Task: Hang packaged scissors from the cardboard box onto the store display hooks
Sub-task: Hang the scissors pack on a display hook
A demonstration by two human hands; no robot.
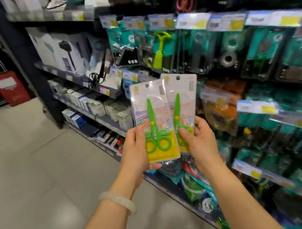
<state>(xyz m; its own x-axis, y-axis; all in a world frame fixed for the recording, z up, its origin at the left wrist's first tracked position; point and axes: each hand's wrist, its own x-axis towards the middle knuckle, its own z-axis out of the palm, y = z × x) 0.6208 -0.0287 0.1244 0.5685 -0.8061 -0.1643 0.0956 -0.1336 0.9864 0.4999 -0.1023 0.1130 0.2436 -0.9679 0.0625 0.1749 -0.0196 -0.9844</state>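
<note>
Two packs of green scissors are held upright side by side in front of the display. My left hand [135, 152] grips the lower part of the left scissors pack [153, 114], thumb on its front. My right hand [199, 138] grips the lower part of the right scissors pack [182, 97], which sits partly behind the left one. Each pack has a hang hole at its top. The display hooks [216, 60] to the right carry blurred teal packages. No cardboard box is in view.
Price tag strips [230, 20] run along the rows of hung goods. Shelves with white boxes [84, 101] stand to the left of the hooks. A red bin [9, 87] stands at the far left on the pale tiled floor [27, 173].
</note>
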